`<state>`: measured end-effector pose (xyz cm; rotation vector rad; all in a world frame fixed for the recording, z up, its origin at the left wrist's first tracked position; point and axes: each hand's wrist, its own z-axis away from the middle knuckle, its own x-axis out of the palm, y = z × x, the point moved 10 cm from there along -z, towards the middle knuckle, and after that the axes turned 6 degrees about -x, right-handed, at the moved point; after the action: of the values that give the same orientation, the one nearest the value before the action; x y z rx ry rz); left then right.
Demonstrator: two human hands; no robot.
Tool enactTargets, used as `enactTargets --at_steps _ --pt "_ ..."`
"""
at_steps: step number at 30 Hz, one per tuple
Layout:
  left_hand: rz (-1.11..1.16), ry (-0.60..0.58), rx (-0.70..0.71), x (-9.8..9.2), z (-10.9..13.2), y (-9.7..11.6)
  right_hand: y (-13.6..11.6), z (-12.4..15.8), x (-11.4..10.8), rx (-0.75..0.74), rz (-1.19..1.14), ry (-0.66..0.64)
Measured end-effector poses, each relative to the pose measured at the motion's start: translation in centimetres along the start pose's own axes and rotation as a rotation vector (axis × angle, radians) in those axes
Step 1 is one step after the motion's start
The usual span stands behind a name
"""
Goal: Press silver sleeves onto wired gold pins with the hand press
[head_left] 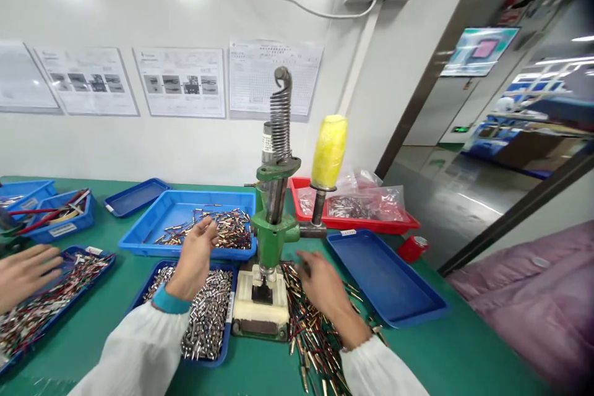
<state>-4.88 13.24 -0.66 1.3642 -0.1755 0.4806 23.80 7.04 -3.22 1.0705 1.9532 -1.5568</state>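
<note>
Your left hand [192, 263] open, fingers apart, empty, above blue tray [226, 346] of silver ferrules [208, 322]; right hand [325, 288] open, resting on loose brass pins [310, 328], heaped beside green hand press [273, 241], apparently for short reach.

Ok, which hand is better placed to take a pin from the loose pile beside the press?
Probably the right hand: its fingers sit at the loose pile of gold-coloured pins beside the green bench press. The left hand is raised over the silver metal sleeves, across the press.

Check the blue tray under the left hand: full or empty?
Full: the blue tray is packed with silver metal sleeves from wall to wall.
</note>
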Motion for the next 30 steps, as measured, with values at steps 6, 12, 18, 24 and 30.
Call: enactTargets --at_steps 6,12,18,24,30 --pt "0.019 -0.003 -0.259 -2.8 2.4 -3.0 0.1 0.0 2.6 0.067 0.082 -0.130" --pt "0.031 -0.103 -0.516 -3.3 7.0 -8.7 0.8 0.7 0.7 0.148 -0.099 -0.048" --pt "-0.058 -0.283 -0.465 -0.1 10.2 -9.4 -0.6 4.3 -1.9 0.196 -0.509 0.076" --pt "-0.055 -0.344 -0.394 2.0 11.6 -10.3 -3.3 8.5 -0.9 0.325 -1.114 0.125" --pt "-0.155 -0.371 -0.373 2.6 12.2 -11.0 -5.1 9.6 -0.3 0.272 -1.150 0.212"
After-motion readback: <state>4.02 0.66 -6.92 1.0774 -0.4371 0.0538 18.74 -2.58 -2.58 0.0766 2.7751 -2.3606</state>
